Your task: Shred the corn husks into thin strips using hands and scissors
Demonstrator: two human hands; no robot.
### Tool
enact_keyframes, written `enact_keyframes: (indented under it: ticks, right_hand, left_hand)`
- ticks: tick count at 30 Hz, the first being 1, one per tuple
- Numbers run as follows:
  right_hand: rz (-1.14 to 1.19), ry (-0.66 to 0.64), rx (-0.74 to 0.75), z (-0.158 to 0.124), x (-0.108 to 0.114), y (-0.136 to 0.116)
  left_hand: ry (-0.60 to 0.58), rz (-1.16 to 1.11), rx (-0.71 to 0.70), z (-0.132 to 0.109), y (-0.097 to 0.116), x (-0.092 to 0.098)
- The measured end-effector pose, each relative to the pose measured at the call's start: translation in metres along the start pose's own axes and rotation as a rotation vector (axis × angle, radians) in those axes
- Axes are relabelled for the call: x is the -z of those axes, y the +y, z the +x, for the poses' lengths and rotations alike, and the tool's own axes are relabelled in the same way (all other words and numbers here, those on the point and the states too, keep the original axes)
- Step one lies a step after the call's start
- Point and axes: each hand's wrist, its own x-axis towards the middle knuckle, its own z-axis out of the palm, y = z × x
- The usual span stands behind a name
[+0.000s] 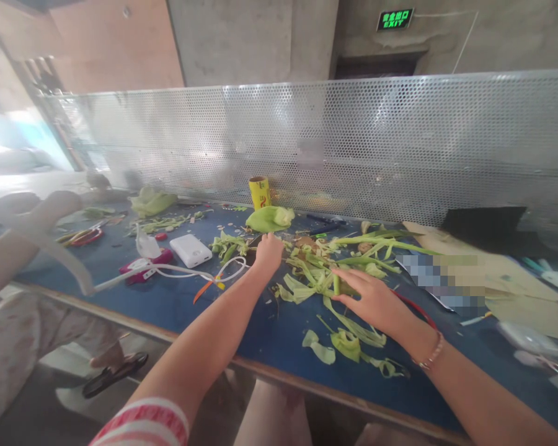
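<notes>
Lying across the middle of the frame, pale green leaves and stalk pieces (302, 288) litter the blue counter (260, 353), with the person's two hands among them. Just left of the pile, the left hand (268, 251) is curled, its fingers turned away; a dark object shows beside it, but whether it is gripped I cannot tell. Just above the knuckles is a larger light-green leafy piece (265, 218). On the right side of the pile, the right hand (363, 291) has its thumb and fingers apart around a green stalk piece (336, 283); whether they pinch it is unclear. A pink bracelet (431, 353) circles that wrist.

A yellow roll (260, 193) stands upright near the perforated metal panel (376, 148) that crosses the upper half. Left of centre are a white box-shaped device (190, 251) and, near it, a magenta item (144, 271). At the right lie tan sheets (516, 316) and a dark sheet (483, 226). Another person's blurred arm (32, 238) enters at the left edge. An exit sign (395, 20) glows green at upper right.
</notes>
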Motion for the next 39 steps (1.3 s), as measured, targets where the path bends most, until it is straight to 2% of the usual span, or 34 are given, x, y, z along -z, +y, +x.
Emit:
enact_keyframes:
  ticks: [5, 11, 13, 17, 20, 23, 25, 28, 31, 32, 34, 36, 39]
  right_hand:
    - [0.012, -0.007, -0.014, -0.001, -0.001, 0.001]
    - [0.023, -0.020, -0.033, 0.001, 0.002, -0.003]
    - [0.025, -0.019, -0.031, 0.001, 0.003, -0.003]
    - [0.023, -0.018, -0.040, 0.001, 0.003, -0.004]
    - [0.019, 0.006, -0.027, 0.002, 0.003, -0.003]
    - [0.030, 0.042, 0.002, 0.003, 0.001, -0.003]
    - [0.038, 0.052, -0.001, 0.003, 0.000, -0.002]
    - [0.057, 0.049, -0.034, 0.004, 0.001, -0.003]
    - [0.104, 0.055, -0.078, 0.005, 0.003, -0.003]
    - [0.123, 0.058, -0.094, 0.006, 0.003, -0.003]
    - [0.152, 0.058, -0.126, 0.008, 0.004, -0.003]
    - [0.167, 0.060, -0.154, 0.010, 0.004, -0.002]
    - [0.188, 0.102, -0.151, 0.013, 0.001, 0.002]
  left_hand:
    - [0.044, -0.006, 0.064, 0.002, -0.015, 0.009]
    - [0.079, 0.022, 0.300, 0.003, -0.029, 0.010]
    - [0.112, 0.001, 0.239, 0.004, -0.026, 0.004]
    - [0.163, -0.026, -0.029, 0.006, -0.014, -0.010]
    - [0.163, 0.001, -0.072, 0.009, -0.007, -0.016]
    - [0.173, -0.003, -0.061, 0.013, -0.007, -0.012]
    - [0.209, -0.018, -0.016, 0.015, -0.012, -0.005]
    - [0.329, -0.077, 0.130, 0.016, -0.028, 0.005]
    - [0.293, -0.124, 0.268, 0.018, -0.042, 0.006]
    - [0.323, -0.154, 0.321, 0.018, -0.043, 0.005]
    - [0.377, -0.240, 0.264, 0.018, -0.036, 0.003]
    - [0.412, -0.371, 0.056, 0.013, -0.017, 0.004]
    - [0.316, -0.727, -0.244, -0.008, 0.026, 0.010]
